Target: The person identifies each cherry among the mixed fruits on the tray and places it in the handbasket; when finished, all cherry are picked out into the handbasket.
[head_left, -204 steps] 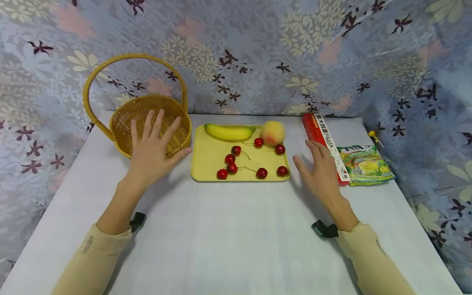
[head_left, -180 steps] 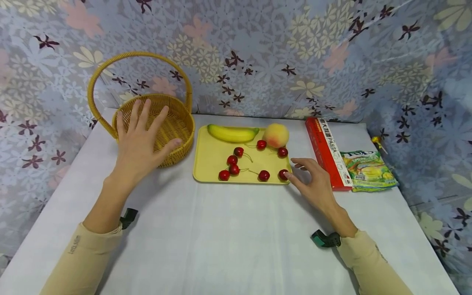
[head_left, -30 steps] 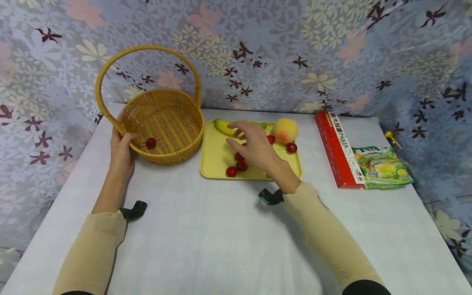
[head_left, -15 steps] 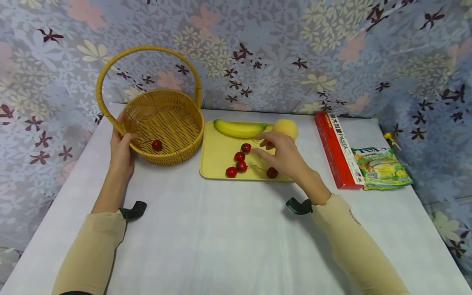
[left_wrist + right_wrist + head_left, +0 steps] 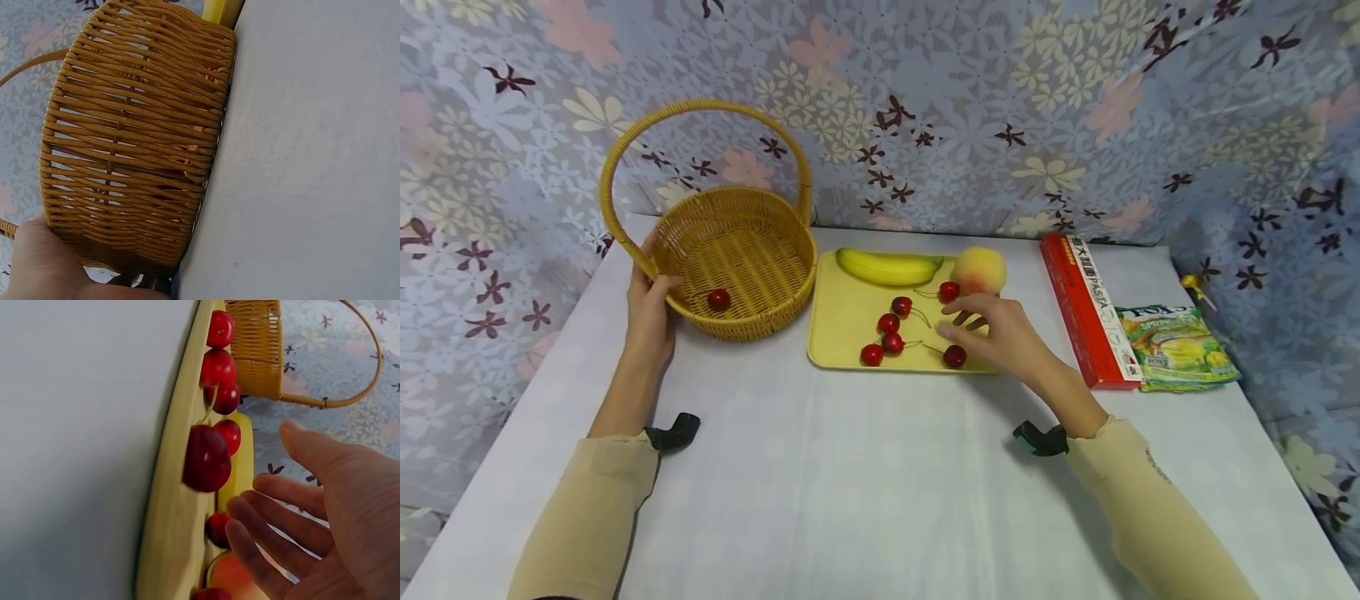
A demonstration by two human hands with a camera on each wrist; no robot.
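Note:
My left hand [image 5: 649, 312] grips the near-left side of the yellow wicker basket [image 5: 741, 327], its thumb over the rim. One red cherry [image 5: 718, 300] lies inside on the basket's bottom. Over the right part of a yellow tray [image 5: 842, 321] hovers my right hand [image 5: 1006, 337], fingers loosely bent and apart, holding nothing. Just left of its fingertips is a dark red cherry [image 5: 954, 356], large in the right wrist view. Several more cherries [image 5: 892, 342], a banana [image 5: 889, 268] and a peach [image 5: 981, 267] lie on the tray. The right hand covers the tray's front right corner.
Right of the tray lies a red and white pasta box [image 5: 1092, 317], beside a green and yellow packet [image 5: 1180, 346]. A small yellow item [image 5: 1193, 283] is near the table's right edge. Floral cloth [image 5: 925, 125] rises behind the white table [image 5: 850, 483].
A cherry from the tray's front right corner is now in the basket. My left hand has taken hold of the basket. Over the last second my right hand moved right and nearer, away from the banana.

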